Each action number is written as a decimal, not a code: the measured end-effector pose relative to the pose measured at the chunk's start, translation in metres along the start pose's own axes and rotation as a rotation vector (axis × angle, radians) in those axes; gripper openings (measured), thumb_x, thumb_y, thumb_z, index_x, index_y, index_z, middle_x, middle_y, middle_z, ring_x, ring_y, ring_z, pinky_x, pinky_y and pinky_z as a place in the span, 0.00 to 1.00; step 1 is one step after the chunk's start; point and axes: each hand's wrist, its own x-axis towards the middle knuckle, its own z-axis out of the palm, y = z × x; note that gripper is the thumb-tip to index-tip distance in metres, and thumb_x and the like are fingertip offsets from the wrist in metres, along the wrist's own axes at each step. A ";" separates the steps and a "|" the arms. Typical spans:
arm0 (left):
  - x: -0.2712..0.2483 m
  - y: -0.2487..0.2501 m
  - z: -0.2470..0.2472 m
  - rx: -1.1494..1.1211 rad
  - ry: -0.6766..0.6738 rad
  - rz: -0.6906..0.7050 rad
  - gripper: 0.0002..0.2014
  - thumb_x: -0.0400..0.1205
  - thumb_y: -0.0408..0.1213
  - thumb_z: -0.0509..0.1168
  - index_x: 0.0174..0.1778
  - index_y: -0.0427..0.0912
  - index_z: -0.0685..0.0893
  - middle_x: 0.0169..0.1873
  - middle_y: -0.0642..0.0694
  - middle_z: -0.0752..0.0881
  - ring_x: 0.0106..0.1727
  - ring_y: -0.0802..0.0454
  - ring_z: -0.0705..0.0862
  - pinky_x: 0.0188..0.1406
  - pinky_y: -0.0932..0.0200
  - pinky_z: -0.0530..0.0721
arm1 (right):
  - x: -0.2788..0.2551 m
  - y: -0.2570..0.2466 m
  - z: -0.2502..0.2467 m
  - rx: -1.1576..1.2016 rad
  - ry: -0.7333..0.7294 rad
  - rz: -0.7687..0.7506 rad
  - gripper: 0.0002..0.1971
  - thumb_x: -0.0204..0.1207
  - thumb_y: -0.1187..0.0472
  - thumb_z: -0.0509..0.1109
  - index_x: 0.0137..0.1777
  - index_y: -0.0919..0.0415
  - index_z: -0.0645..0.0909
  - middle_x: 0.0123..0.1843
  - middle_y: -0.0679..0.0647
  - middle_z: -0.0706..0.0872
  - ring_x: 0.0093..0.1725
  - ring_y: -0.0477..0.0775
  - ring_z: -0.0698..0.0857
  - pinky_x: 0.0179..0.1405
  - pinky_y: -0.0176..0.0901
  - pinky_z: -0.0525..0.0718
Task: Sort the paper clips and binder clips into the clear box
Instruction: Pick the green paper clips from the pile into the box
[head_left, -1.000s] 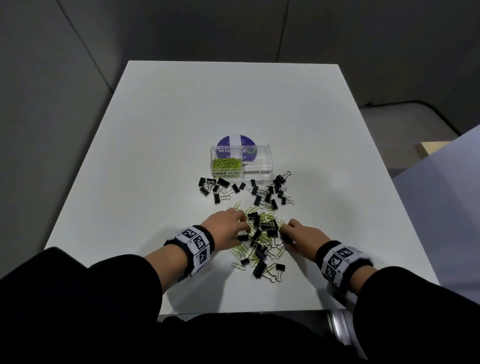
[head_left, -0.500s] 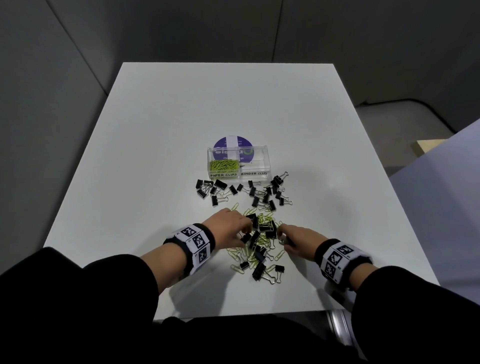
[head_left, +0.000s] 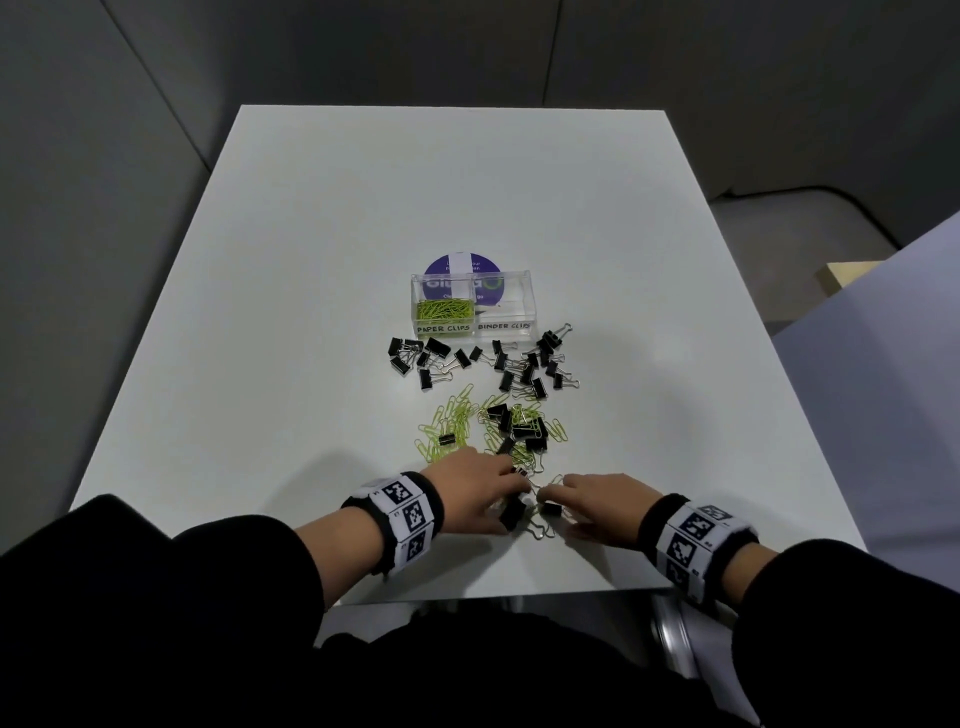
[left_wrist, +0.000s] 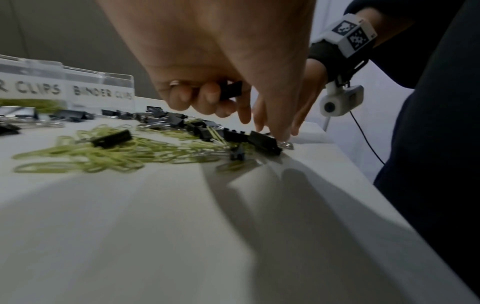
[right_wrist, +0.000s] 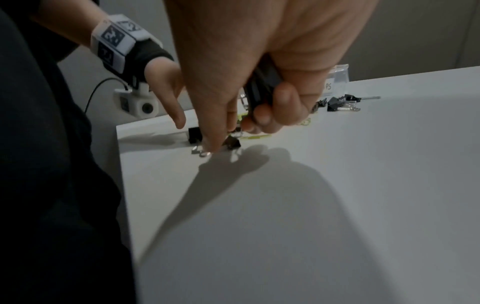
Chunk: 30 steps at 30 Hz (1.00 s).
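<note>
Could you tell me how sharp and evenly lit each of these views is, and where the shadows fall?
Head view: sharp and evenly lit; labels on the clear box readable, soft shadows beneath both forearms. Left wrist view: motion-blurred paper clips, left hand looming large, its shadow on the table. Right wrist view: dim and soft, right hand casting a broad dark shadow.

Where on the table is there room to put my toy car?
Bare table lies beyond the clear box, and along both sides of the clips. It is crowded from the box down through the binder clips and paper clips to both hands.
</note>
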 end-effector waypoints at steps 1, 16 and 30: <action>0.003 0.004 0.000 0.048 -0.026 0.002 0.27 0.79 0.51 0.64 0.72 0.45 0.70 0.60 0.42 0.78 0.56 0.43 0.80 0.52 0.51 0.76 | 0.000 -0.001 0.003 -0.006 0.011 -0.001 0.18 0.81 0.53 0.58 0.70 0.51 0.69 0.62 0.55 0.79 0.58 0.60 0.81 0.49 0.48 0.78; -0.005 -0.020 -0.018 -0.110 0.104 -0.094 0.22 0.80 0.47 0.65 0.68 0.43 0.74 0.58 0.47 0.79 0.53 0.53 0.78 0.52 0.67 0.72 | 0.016 0.021 -0.017 0.100 0.115 0.071 0.13 0.83 0.56 0.57 0.63 0.60 0.71 0.61 0.56 0.82 0.55 0.58 0.82 0.52 0.45 0.77; 0.003 -0.117 -0.029 -0.247 0.249 -0.668 0.22 0.80 0.44 0.65 0.69 0.44 0.71 0.66 0.45 0.76 0.60 0.46 0.81 0.56 0.51 0.84 | 0.026 0.026 -0.007 0.120 -0.028 0.035 0.17 0.78 0.53 0.63 0.62 0.60 0.70 0.61 0.56 0.79 0.53 0.59 0.81 0.50 0.45 0.78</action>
